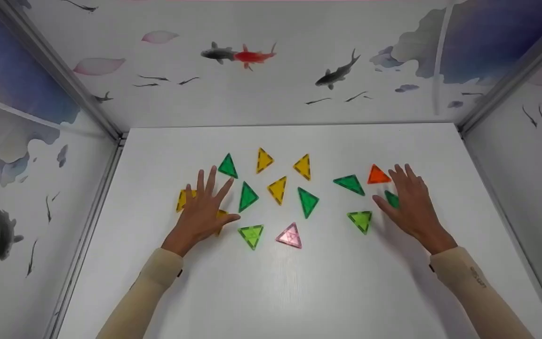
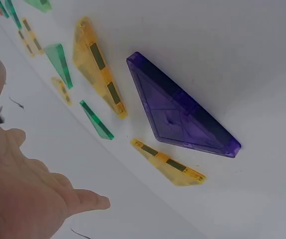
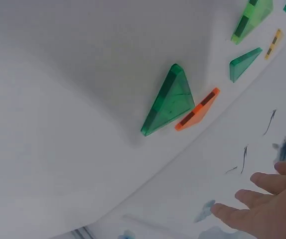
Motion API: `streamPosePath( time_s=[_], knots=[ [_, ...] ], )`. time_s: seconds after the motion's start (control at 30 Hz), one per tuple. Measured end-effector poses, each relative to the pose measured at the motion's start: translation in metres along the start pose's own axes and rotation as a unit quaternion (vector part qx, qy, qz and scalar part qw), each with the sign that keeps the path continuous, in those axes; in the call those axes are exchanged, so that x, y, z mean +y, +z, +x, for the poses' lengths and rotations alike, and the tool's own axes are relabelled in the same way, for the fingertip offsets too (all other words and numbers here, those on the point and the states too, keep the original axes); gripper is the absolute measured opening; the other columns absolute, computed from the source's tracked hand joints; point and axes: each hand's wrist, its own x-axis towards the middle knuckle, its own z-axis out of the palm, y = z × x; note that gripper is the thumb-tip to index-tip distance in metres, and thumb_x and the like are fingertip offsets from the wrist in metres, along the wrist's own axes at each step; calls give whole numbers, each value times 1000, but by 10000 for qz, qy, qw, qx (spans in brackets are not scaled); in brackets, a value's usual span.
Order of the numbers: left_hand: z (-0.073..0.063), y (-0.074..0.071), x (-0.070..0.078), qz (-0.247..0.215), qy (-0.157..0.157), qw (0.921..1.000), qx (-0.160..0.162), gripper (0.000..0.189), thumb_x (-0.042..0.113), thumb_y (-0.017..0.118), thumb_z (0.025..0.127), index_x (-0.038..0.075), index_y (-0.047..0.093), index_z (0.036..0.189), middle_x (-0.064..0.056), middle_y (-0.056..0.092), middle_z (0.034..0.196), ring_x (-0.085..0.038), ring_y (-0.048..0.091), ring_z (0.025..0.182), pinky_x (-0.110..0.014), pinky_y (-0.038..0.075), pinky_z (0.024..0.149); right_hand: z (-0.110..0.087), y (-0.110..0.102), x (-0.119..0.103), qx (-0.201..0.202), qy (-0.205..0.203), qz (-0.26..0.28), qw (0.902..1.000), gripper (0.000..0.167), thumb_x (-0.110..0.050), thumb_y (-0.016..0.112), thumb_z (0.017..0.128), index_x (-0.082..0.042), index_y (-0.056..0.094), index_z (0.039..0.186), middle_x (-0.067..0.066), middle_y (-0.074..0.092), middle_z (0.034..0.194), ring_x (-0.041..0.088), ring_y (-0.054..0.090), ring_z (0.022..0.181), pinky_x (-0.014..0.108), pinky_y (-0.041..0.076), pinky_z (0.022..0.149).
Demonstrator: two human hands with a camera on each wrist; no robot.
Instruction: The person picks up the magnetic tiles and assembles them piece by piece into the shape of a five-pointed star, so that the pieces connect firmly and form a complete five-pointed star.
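Note:
My left hand (image 1: 199,213) is held over the left group of triangular magnetic tiles, fingers spread and holding nothing. Below it lie a yellow tile (image 1: 182,200), another yellow tile (image 1: 221,226) and a purple tile (image 2: 183,114), which the hand hides in the head view. A green tile (image 1: 227,166) lies just past its fingertips. On the right, my right hand (image 1: 414,207) reaches out with straight fingers and a spread thumb, also holding nothing. A dark green tile (image 1: 392,199) is partly covered by it, and an orange tile (image 1: 378,174) lies beside its fingertips.
Between the hands lie several more tiles, among them a yellow one (image 1: 277,190), a light green one (image 1: 251,235), a pink one (image 1: 290,235) and a green one (image 1: 350,184). Panels with painted fish (image 1: 338,70) wall the white table (image 1: 299,292) at the back and sides.

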Motion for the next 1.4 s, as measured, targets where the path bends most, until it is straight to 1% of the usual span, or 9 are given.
streamPosePath(
  time_s=[0.13,0.27,0.43,0.67,0.77,0.93,1.03,1.17,1.4],
  knots=[
    [-2,2,2,-97,199,9998,-18,100,66,71,99,28,23,178,-18,-5,184,-50,-2,168,-80,10,126,2,9,-7,404,-458,144,9980,76,-22,86,96,7,51,157,33,49,162,53,41,153,78,37,116],
    [-6,7,6,-252,429,9988,-12,99,62,72,101,29,20,178,-16,-3,185,-46,7,169,-75,13,128,2,20,-15,464,-783,279,9955,76,-16,90,93,5,53,156,31,53,159,51,46,150,76,43,112],
    [-14,16,14,-340,896,9953,109,93,57,72,103,24,26,177,-16,13,184,-43,20,167,-70,20,129,-1,34,-31,168,-1035,585,9928,68,-17,89,95,4,57,152,26,58,155,46,50,146,69,46,113],
    [-26,27,25,-834,1439,9860,118,86,48,79,101,15,42,171,-18,40,174,-38,36,161,-61,27,130,-10,53,-57,-427,-1114,909,9887,61,-23,87,98,0,62,149,15,64,146,34,57,136,55,54,110],
    [-29,31,29,-986,1564,9826,158,82,45,83,99,11,49,166,-18,47,168,-37,42,156,-56,36,127,-13,60,-68,-646,-1145,1031,9860,60,-26,86,99,-1,63,148,14,65,145,33,59,134,54,55,110],
    [-34,39,33,-1188,1557,9805,167,77,44,86,97,12,56,161,-13,55,161,-32,49,149,-51,46,121,-16,69,-85,-962,-1019,1412,9800,58,-29,84,101,-2,64,149,12,64,147,30,58,135,54,55,111],
    [-37,44,34,-1264,1603,9787,225,76,43,87,96,10,59,158,-12,60,155,-31,53,143,-50,48,119,-18,75,-94,-1125,-843,1845,9727,57,-29,83,101,-3,64,149,11,64,146,30,59,134,55,55,110],
    [-41,49,35,-1384,1614,9768,243,76,42,89,95,7,60,156,-10,62,151,-30,55,140,-49,48,119,-18,84,-106,-1252,-591,2517,9578,54,-28,82,102,-3,64,147,14,66,140,33,62,127,57,56,105],
    [-39,52,37,-1446,1528,9770,341,78,43,89,94,6,60,156,-10,63,151,-30,56,139,-50,49,118,-17,99,-124,-1503,288,3540,9226,50,-32,75,108,-6,64,149,9,70,141,28,63,129,52,52,111]
  ],
)
